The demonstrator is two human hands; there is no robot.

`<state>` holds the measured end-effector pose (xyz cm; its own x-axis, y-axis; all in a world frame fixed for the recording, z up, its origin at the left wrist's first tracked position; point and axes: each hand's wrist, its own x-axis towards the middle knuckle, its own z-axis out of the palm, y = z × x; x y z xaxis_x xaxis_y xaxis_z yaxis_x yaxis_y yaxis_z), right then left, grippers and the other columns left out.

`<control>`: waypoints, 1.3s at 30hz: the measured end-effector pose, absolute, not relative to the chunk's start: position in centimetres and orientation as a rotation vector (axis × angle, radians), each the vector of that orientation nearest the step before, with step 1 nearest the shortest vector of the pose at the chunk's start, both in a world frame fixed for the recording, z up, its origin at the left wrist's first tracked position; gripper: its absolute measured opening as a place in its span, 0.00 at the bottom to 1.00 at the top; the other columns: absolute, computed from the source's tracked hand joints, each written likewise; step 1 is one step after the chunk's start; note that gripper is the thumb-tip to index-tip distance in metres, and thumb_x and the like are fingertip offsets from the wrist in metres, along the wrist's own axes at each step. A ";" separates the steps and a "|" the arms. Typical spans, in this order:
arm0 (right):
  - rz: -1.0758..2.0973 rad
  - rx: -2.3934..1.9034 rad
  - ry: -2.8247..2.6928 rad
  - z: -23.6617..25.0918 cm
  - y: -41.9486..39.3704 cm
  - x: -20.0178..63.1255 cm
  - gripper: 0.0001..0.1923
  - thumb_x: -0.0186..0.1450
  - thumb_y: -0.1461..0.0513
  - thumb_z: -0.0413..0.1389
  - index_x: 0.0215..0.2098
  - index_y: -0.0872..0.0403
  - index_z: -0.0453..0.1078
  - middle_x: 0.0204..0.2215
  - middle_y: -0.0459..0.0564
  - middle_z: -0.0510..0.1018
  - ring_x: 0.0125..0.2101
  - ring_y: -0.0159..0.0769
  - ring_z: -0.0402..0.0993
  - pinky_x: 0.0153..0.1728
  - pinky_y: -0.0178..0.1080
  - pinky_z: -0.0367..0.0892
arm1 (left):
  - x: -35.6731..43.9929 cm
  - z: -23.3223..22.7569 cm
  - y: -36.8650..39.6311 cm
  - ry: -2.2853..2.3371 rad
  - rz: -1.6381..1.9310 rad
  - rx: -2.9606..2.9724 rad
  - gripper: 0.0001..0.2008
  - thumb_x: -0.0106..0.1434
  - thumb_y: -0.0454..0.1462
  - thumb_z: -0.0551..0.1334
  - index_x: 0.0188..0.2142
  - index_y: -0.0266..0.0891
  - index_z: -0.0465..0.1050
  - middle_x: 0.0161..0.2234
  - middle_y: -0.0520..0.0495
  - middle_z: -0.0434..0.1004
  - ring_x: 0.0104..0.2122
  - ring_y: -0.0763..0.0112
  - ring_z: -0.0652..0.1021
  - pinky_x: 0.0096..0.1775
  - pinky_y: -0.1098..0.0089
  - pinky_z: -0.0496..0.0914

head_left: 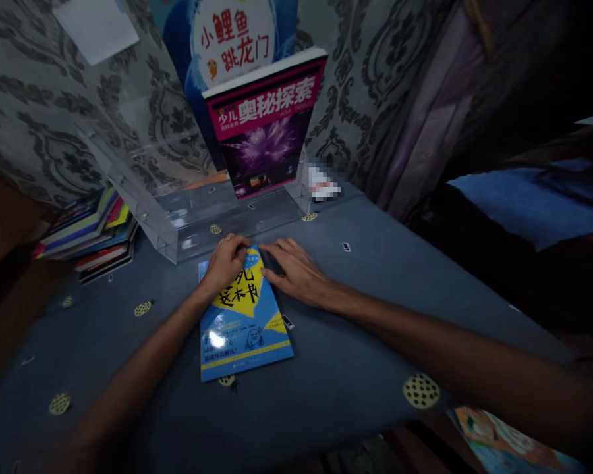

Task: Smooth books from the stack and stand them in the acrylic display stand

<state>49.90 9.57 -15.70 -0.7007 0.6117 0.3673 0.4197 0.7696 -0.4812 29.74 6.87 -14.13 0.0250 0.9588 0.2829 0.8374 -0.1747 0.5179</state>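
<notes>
A blue and yellow book (242,329) lies flat on the grey-blue table (366,329), just in front of a clear acrylic stand (197,214). My left hand (227,260) rests curled on the book's far left corner, fingers bent over its top edge. My right hand (296,266) lies flat with fingers spread at the book's far right corner, touching the edge. Whether either hand grips the book is not clear. A pink and purple book (267,125) stands upright in the stand, with a taller blue and white book (227,39) behind it.
A stack of several books (91,230) lies at the left on the table. Patterned wallpaper rises behind the stand. A curtain (425,112) hangs at the right. Yellow dotted stickers (420,390) mark the tabletop. A colourful picture book (504,441) shows below the table's right edge.
</notes>
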 end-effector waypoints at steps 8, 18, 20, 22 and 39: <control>0.451 -0.720 -2.541 -14.7 9.4 50.1 0.25 0.71 0.54 0.50 0.63 0.57 0.67 0.50 0.60 0.73 0.50 0.50 0.66 0.53 0.52 0.64 | 30.4 -13.3 6.2 1.775 0.719 2.265 0.12 0.65 0.29 0.53 0.39 0.40 0.74 0.37 0.47 0.76 0.43 0.62 0.74 0.51 0.60 0.68; 0.564 -0.690 -2.545 -15.1 10.4 50.3 0.24 0.71 0.56 0.50 0.62 0.56 0.68 0.53 0.60 0.73 0.53 0.50 0.67 0.54 0.53 0.63 | 31.3 -12.7 3.6 1.922 0.489 2.514 0.14 0.71 0.32 0.51 0.47 0.37 0.75 0.41 0.42 0.73 0.44 0.58 0.72 0.50 0.57 0.69; 0.583 -0.682 -2.547 -15.1 10.5 50.3 0.23 0.71 0.57 0.50 0.62 0.55 0.68 0.52 0.60 0.74 0.52 0.51 0.67 0.53 0.54 0.64 | 31.2 -12.7 3.3 1.876 0.452 2.547 0.15 0.71 0.32 0.50 0.49 0.36 0.74 0.42 0.41 0.73 0.43 0.59 0.72 0.50 0.58 0.69; 0.550 -0.694 -2.554 -15.1 10.4 50.2 0.23 0.71 0.59 0.50 0.62 0.54 0.68 0.52 0.61 0.74 0.52 0.52 0.67 0.52 0.55 0.64 | 31.1 -12.7 3.1 1.840 0.443 2.568 0.16 0.72 0.32 0.50 0.51 0.36 0.74 0.43 0.41 0.74 0.44 0.59 0.73 0.50 0.58 0.70; 0.382 -0.741 -2.623 -15.0 9.4 50.0 0.26 0.73 0.56 0.47 0.63 0.61 0.66 0.57 0.65 0.72 0.55 0.56 0.65 0.54 0.55 0.62 | 31.6 -11.1 -5.1 1.317 0.439 2.710 0.19 0.74 0.42 0.54 0.60 0.39 0.69 0.60 0.38 0.71 0.61 0.57 0.71 0.62 0.52 0.66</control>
